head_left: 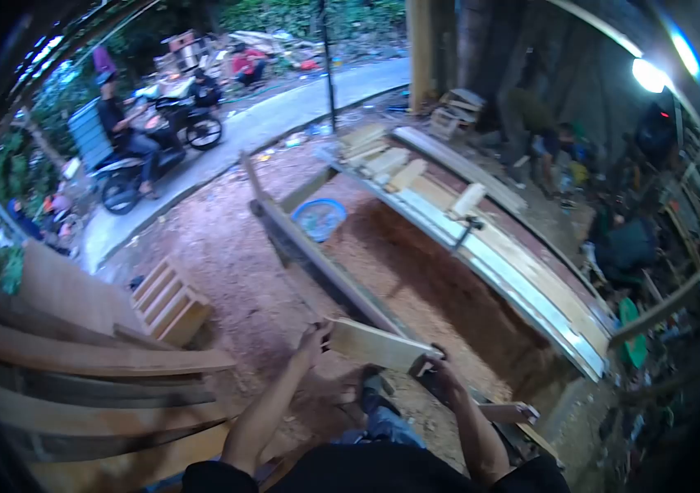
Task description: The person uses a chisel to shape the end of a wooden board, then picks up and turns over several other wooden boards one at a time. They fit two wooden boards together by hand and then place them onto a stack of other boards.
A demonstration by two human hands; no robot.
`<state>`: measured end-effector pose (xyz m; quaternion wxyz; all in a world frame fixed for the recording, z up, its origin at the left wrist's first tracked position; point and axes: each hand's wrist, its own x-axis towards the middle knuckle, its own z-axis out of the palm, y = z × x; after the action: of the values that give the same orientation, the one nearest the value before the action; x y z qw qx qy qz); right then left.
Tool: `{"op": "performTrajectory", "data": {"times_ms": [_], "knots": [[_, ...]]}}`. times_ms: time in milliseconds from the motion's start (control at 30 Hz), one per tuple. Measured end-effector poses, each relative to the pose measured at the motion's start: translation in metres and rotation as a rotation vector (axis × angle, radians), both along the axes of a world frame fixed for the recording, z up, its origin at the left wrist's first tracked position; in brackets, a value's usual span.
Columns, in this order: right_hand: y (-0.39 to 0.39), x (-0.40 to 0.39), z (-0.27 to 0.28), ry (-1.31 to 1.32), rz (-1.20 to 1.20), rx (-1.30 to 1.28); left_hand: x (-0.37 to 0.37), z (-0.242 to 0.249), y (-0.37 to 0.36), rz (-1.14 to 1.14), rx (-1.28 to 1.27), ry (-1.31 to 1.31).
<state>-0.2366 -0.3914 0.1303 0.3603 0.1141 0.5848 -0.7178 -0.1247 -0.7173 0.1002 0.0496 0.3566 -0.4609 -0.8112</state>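
A short, pale wooden board (379, 346) with notched ends spans the space between my two hands, in front of my body. My left hand (314, 343) is closed on its left end. Around the right end my right hand (446, 380) is gripped, its fingers partly hidden in shadow. Below my right forearm another short piece of wood (504, 412) lies near the end of a dark beam. That long dark beam (325, 275) runs away just beyond the held board.
A workbench (498, 271) with planks and a clamp stands to the right. A blue basin (319, 219) sits beyond the beam. At left are a slatted wooden frame (171, 302) and stacked curved boards (103, 359). A person rides a motorbike (140, 160); another bends at the back right.
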Motion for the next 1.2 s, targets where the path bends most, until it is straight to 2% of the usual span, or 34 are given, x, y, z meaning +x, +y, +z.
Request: {"op": "performTrajectory", "data": {"times_ms": [33,100,167,233,267,300,333,367,400,467,567,633,667,700,767,800,900,933,1033,1067,1100,1133,1167,1200], "knots": [[-0.013,-0.006,0.006,-0.040,-0.023,-0.025,-0.001,-0.004,-0.010,-0.046,-0.092,-0.020],[-0.037,-0.024,-0.018,-0.079,-0.040,-0.094,-0.005,-0.008,-0.030,-0.050,-0.170,-0.066],[-0.045,-0.054,-0.080,0.124,0.160,0.278,-0.019,-0.013,-0.051,-0.102,-0.240,-0.080],[-0.069,-0.056,-0.081,0.071,0.032,0.284,-0.021,-0.032,-0.067,-0.163,-0.395,-0.128],[-0.074,-0.057,-0.097,0.009,0.014,0.188,-0.023,-0.049,-0.079,-0.277,-0.635,-0.099],[-0.069,-0.053,-0.102,-0.041,-0.018,0.098,-0.021,-0.053,-0.082,-0.242,-0.509,-0.125],[-0.074,-0.049,-0.087,0.024,0.033,0.263,-0.028,-0.057,-0.088,-0.218,-0.390,-0.145],[-0.080,-0.047,-0.071,0.075,0.086,0.429,-0.030,-0.069,-0.098,-0.273,-0.378,-0.096],[-0.078,-0.044,-0.073,0.056,0.004,0.445,-0.033,-0.079,-0.108,-0.323,-0.368,-0.060],[-0.079,-0.020,-0.089,0.068,-0.177,0.288,-0.038,-0.083,-0.118,-0.481,-0.291,-0.070],[-0.064,0.020,-0.078,0.142,-0.279,0.454,-0.084,-0.079,-0.128,-0.759,-0.194,-0.002],[-0.041,0.060,-0.090,0.229,-0.369,0.484,-0.072,-0.082,-0.107,-0.923,-0.063,0.058],[-0.038,0.084,-0.074,0.230,-0.460,0.541,-0.077,-0.067,-0.096,-1.010,-0.029,0.034],[-0.027,0.107,-0.083,0.274,-0.513,0.649,-0.079,-0.065,-0.082,-1.077,-0.032,0.042],[-0.006,0.150,-0.071,0.076,-0.724,0.427,-0.082,-0.058,-0.042,-1.138,0.027,-0.059],[0.014,0.171,-0.089,0.097,-0.756,0.382,-0.078,-0.053,-0.020,-1.189,-0.010,-0.044],[0.063,0.220,-0.097,-0.050,-0.950,0.384,-0.066,-0.061,0.063,-1.266,-0.112,0.009],[0.084,0.237,-0.107,-0.065,-0.949,0.524,-0.060,-0.069,0.092,-1.309,-0.124,0.021],[0.149,0.293,-0.150,0.020,-1.155,0.494,-0.038,-0.086,0.188,-1.369,-0.075,-0.021],[0.178,0.310,-0.170,0.012,-1.114,0.533,-0.025,-0.088,0.216,-1.367,-0.107,-0.074],[0.209,0.329,-0.175,-0.003,-1.123,0.533,-0.012,-0.092,0.247,-1.358,-0.133,-0.123],[0.234,0.340,-0.173,0.089,-1.181,0.573,-0.014,-0.102,0.278,-1.574,-0.055,-0.105],[0.248,0.353,-0.169,0.168,-1.236,0.603,-0.004,-0.112,0.304,-1.586,-0.068,-0.098],[0.273,0.365,-0.155,0.087,-1.233,0.538,0.006,-0.106,0.337,-1.582,-0.116,-0.136]]}}
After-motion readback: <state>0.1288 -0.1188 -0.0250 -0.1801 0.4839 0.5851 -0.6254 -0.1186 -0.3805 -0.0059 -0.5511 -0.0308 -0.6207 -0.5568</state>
